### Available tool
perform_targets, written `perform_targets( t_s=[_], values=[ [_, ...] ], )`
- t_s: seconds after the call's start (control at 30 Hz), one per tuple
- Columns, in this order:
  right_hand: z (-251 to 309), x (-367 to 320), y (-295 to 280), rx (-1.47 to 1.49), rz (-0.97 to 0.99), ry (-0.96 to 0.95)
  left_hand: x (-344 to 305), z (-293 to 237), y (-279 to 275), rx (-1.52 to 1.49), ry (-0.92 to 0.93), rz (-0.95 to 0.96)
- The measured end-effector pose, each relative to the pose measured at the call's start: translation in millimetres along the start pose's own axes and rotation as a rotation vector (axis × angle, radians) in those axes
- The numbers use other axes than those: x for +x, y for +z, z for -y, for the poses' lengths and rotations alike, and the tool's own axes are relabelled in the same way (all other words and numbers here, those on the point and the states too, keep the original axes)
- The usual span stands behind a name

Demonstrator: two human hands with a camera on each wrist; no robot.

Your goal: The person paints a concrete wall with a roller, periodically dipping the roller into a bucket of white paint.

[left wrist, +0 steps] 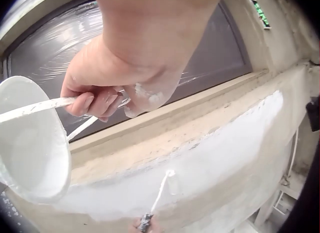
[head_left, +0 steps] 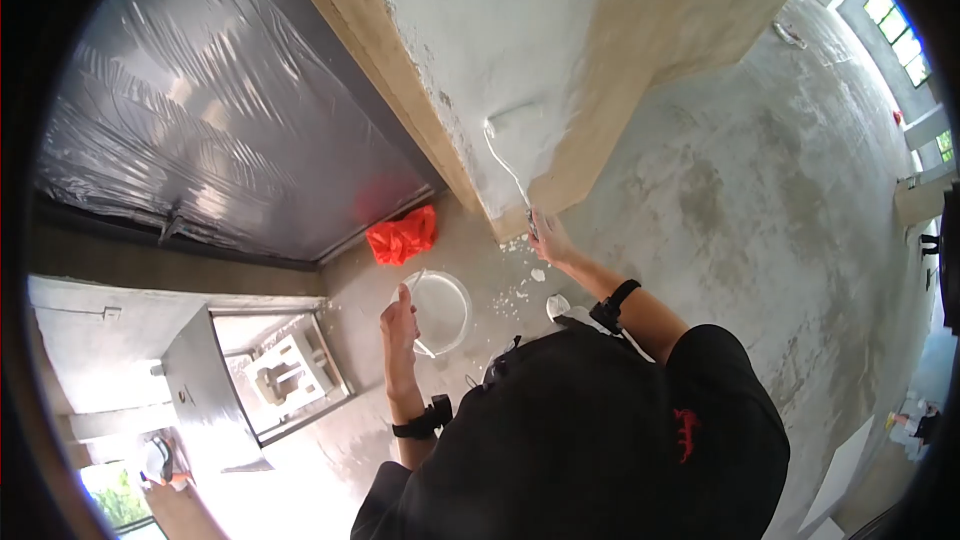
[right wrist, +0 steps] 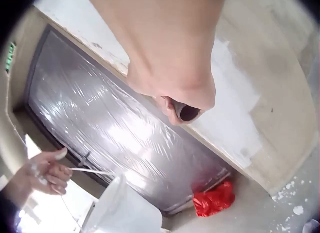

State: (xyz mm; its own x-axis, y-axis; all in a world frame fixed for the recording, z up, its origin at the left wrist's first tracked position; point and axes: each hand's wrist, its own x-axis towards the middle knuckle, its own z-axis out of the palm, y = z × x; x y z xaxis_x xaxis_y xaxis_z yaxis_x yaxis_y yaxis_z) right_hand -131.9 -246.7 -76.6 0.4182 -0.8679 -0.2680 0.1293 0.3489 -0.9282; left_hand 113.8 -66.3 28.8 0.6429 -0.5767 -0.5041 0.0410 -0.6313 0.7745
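My left hand [head_left: 399, 325] grips the thin white handle [left wrist: 37, 109] of a white bucket [left wrist: 30, 148], with white smears on the skin. The bucket [head_left: 440, 312] hangs tilted under that hand, its mouth facing up in the head view. In my right hand [head_left: 548, 237] is a paint roller, held by its grip [left wrist: 145, 222]; its white-coated frame [head_left: 508, 168] reaches up to the wall. The roller head lies against the freshly white part of the wall [head_left: 500, 30]. From the right wrist, the hollow end of the grip [right wrist: 189, 113] shows below my right hand [right wrist: 172, 78].
A plastic-covered door [head_left: 220, 110] stands left of the wall, with a red plastic bag [head_left: 402, 235] at its foot. White splatter [head_left: 512, 295] marks the concrete floor [head_left: 700, 190] near the wall's base. An open doorway [head_left: 285, 375] is at lower left.
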Motion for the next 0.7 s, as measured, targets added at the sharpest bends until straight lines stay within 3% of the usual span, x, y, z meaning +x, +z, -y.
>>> perform_targets(
  t_s=[0.07,0.3,0.37,0.5,0.57,0.7],
  values=[
    [-38,2,-13,-0.017,0.007,0.205,-3,3,1,0.005,-0.009,-0.002],
    [-71,-3,-16,-0.205,-0.03,0.267,-11,0,2,-0.009,-0.056,-0.021],
    [-74,2,-19,-0.228,-0.064,0.448,-14,3,2,-0.036,-0.049,-0.02],
    [-107,32,-19,-0.387,-0.09,0.518,-21,5,-1,-0.029,-0.105,-0.082],
    [-126,46,-24,-0.523,-0.119,0.671,-27,8,-1,-0.01,-0.132,-0.114],
    [-164,88,-35,-0.522,-0.057,0.752,-32,12,-4,0.005,-0.148,-0.121]
  ],
)
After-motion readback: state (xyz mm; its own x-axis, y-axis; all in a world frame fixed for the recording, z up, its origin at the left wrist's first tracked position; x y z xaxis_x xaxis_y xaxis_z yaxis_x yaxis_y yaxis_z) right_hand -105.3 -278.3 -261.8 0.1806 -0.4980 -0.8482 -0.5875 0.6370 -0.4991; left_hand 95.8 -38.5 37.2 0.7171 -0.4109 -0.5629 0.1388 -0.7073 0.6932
